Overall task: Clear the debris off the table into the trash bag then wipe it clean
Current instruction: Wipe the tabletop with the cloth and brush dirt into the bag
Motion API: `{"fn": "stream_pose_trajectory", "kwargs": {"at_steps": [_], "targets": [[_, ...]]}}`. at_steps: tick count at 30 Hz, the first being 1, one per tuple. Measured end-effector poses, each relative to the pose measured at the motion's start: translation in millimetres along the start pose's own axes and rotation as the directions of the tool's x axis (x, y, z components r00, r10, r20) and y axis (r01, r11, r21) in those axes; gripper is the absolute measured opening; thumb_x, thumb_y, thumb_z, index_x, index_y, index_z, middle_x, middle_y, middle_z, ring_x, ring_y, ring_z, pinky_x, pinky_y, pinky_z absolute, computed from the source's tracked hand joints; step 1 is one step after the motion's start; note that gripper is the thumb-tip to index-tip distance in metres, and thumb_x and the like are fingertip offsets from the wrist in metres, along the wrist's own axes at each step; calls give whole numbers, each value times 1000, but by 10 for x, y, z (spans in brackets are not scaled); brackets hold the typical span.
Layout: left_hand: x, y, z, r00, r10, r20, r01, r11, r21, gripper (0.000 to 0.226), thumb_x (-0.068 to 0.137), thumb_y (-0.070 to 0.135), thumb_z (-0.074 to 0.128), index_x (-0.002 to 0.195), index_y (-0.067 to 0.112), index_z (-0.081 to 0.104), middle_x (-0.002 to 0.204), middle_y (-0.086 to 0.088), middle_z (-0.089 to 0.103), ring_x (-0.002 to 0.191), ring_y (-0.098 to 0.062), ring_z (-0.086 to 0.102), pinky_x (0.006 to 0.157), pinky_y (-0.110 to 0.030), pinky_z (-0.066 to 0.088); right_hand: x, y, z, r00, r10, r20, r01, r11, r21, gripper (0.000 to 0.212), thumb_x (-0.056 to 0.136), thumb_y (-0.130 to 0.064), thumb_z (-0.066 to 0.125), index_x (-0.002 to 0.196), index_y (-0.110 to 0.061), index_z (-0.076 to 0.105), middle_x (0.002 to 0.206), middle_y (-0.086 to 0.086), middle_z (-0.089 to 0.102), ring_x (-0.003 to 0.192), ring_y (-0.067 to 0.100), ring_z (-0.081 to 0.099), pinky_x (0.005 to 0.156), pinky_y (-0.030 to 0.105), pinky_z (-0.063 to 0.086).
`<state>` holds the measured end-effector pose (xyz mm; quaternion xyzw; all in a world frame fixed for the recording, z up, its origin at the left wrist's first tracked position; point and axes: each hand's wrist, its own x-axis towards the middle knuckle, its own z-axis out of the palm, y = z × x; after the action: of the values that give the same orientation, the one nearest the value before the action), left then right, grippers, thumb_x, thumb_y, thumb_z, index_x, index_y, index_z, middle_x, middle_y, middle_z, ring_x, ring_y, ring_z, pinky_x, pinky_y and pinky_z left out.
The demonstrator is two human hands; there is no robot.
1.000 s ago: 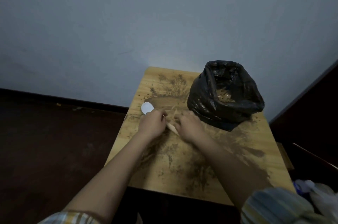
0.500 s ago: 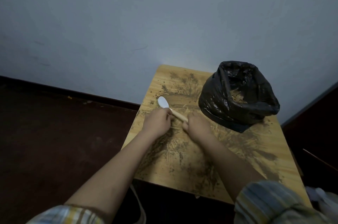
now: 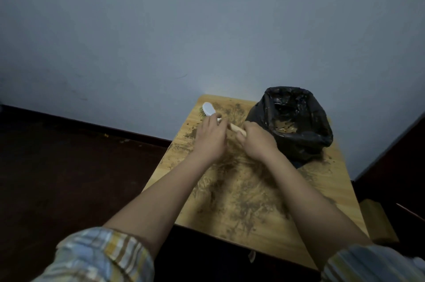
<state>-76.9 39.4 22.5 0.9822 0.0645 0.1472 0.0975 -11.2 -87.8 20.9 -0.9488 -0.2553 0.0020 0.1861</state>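
The left hand [image 3: 210, 138] and right hand [image 3: 257, 141] are covering most of the brush [image 3: 209, 109] handle. The trash bag [image 3: 296, 120] is hiding the table [image 3: 326, 192] corner at two o'clock. Both sleeves are running off the bottom edge.

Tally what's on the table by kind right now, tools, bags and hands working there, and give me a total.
Brushes: 1, the white-headed brush with a wooden handle, at the table's far left corner
Trash bags: 1, the open black trash bag at the far right
Hands: 2, the left hand and right hand, both on the brush
Total: 4
Loose brown debris is scattered and not counted.
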Motion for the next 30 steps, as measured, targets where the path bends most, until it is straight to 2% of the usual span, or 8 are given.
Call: {"fn": "stream_pose_trajectory", "kwargs": {"at_steps": [5, 8, 10, 15, 19, 23, 27, 30], "targets": [[43, 252, -41, 1000, 18, -15, -16, 988, 154, 44, 93, 17, 49, 136, 18, 41, 142, -5, 37, 129, -26, 33, 99, -38, 32, -146, 161, -328, 996, -88, -16, 88, 996, -11, 28, 100, -34, 41, 117, -15, 54, 109, 6, 52, 92, 26, 53, 69, 35, 40], [47, 356, -79, 998, 52, -33, -45, 979, 198, 40, 96, 19, 46, 135, 20, 42, 139, -3, 42, 127, -25, 36, 98, -37, 31, -238, 221, -485, 990, -138, -1, 138, 990, -41, 30, 101, -33, 40, 119, -15, 54, 114, 6, 52, 102, 27, 49, 82, 41, 45], [56, 397, -111, 997, 75, -37, -64, 972, 227, 33, 98, 22, 44, 131, 21, 45, 135, -1, 47, 125, -24, 39, 98, -37, 30, -297, 243, -568, 988, -156, -17, 154, 985, -80, 30, 101, -32, 39, 121, -16, 54, 117, 6, 53, 106, 27, 47, 87, 42, 43], [147, 460, -224, 992, 120, -43, -108, 973, 204, 22, 98, 17, 45, 118, 24, 52, 118, 2, 56, 113, -23, 49, 99, -36, 29, -322, 309, -697, 984, -140, -115, 120, 979, -164, 30, 101, -33, 38, 123, -23, 55, 118, 3, 53, 106, 26, 45, 85, 41, 36], [279, 508, -251, 990, 133, -49, -123, 977, 174, 17, 98, 17, 45, 110, 23, 55, 109, 0, 58, 104, -24, 51, 86, -33, 35, -249, 415, -743, 976, -60, -210, 59, 998, -9, 29, 98, -36, 46, 124, -27, 56, 120, 0, 51, 114, 25, 40, 92, 41, 33], [490, 506, -199, 998, 57, -41, -52, 992, 115, 13, 97, 19, 49, 107, 21, 57, 106, -3, 58, 101, -26, 52, 73, -32, 33, -52, 593, -821, 959, 26, -281, 14, 990, 140, 42, 97, -35, 50, 137, -24, 46, 137, 1, 42, 127, 24, 31, 103, 43, 32], [810, 457, -44, 995, -93, 32, 91, 994, 65, 17, 97, 26, 50, 108, 16, 58, 102, -5, 59, 92, -26, 56, 62, -34, 36, 239, 958, -868, 957, 181, -226, -123, 960, 250, 45, 97, -31, 48, 141, -22, 42, 144, 8, 37, 133, 28, 27, 107, 41, 31], [1065, 419, 163, 962, -235, 136, 228, 971, 69, 20, 97, 27, 51, 109, 12, 57, 88, -3, 55, 76, -24, 54, 58, -33, 40, 460, 1329, -868, 946, 273, -177, -230, 946, 229, 41, 97, -27, 48, 137, -20, 48, 141, 11, 40, 131, 31, 31, 107, 38, 31]]}}
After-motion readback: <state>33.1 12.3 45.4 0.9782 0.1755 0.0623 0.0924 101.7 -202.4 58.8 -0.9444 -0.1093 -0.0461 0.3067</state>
